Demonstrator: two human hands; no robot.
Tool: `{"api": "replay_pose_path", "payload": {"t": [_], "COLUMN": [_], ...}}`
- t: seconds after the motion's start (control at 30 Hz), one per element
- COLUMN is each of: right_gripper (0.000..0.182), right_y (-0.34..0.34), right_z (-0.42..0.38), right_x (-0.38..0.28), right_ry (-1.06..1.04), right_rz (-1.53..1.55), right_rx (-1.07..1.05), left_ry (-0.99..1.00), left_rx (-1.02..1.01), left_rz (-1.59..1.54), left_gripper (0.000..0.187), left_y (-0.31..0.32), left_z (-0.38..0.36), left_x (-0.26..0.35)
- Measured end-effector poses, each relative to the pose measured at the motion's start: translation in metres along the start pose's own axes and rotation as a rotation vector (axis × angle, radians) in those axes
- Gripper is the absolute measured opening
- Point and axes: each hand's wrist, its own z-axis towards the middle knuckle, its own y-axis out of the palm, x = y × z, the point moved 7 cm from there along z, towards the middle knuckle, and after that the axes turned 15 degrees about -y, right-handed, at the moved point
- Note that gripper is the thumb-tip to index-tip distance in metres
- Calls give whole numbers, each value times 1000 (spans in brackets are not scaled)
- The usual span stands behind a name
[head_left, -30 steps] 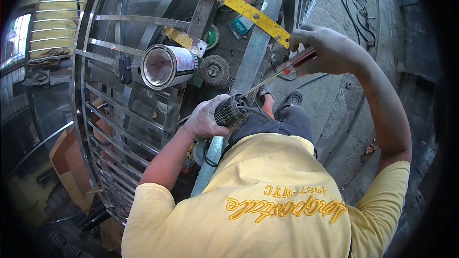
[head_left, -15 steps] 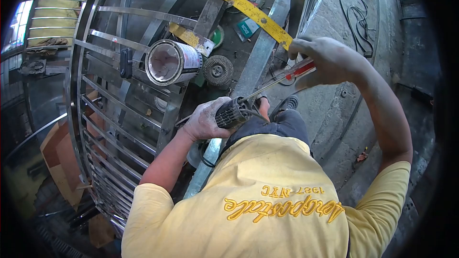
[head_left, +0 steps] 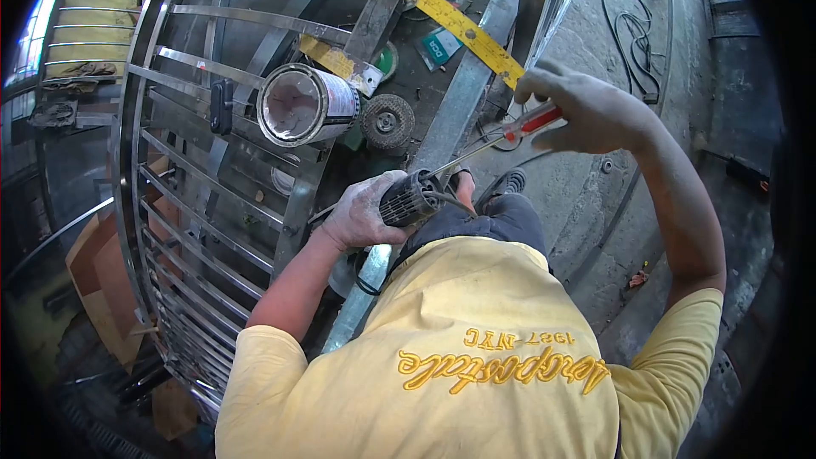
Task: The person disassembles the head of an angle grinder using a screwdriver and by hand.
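Dusty with pale powder, my left hand (head_left: pixel 361 211) is wrapped round the black, vented rear end of a power tool (head_left: pixel 410 199), probably an angle grinder; most of its body is hidden behind the hand. A cord comes out of this end. My right hand (head_left: pixel 591 110) has its fingers around the red, clear-ended handle of a screwdriver (head_left: pixel 537 121). The long thin shaft slants down to the left, its tip at the rim of the tool's vented end. Whether the tip sits in a screw is too small to tell.
An open paint can (head_left: pixel 293 106) stands on the metal grille (head_left: pixel 212 15) at left, with a worn abrasive wheel (head_left: pixel 388 121) beside it. A yellow flat bar (head_left: pixel 455 21) crosses the steel beam (head_left: pixel 455 110). A coiled cable (head_left: pixel 633 38) lies on the concrete floor.
The screwdriver's handle has turned slightly, and my right fingers have shifted and loosened a little around it. My left hand still holds the power tool in nearly the same place.
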Motion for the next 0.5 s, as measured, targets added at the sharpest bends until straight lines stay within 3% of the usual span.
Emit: {"api": "replay_pose_path", "payload": {"t": [0.1, 0.2, 0.3, 0.33, 0.43, 0.5], "right_gripper": [24, 27, 33, 36, 40, 41], "right_y": [-1, -4, 6, 6, -9, -13], "right_z": [4, 8, 9, 8, 10, 10], "right_x": [13, 18, 31, 31, 2, -13], "right_ry": [-206, -115, 314, 296, 156, -290], "right_rz": [97, 178, 206, 146, -105, -410], "right_rx": [199, 223, -70, -81, -126, 133], "left_ry": [0, -30, -44, -25, -22, -42], "left_rx": [4, -6, -29, -32, -37, -39], "left_rz": [-20, -8, -20, -19, -17, -17], "left_gripper": [76, 76, 76, 77, 78, 78], "left_y": [0, -1, -1, -1, -1, -2], "left_z": [1, 1, 1, 1, 3, 1], "left_x": [2, 4, 5, 3, 6, 6]}}
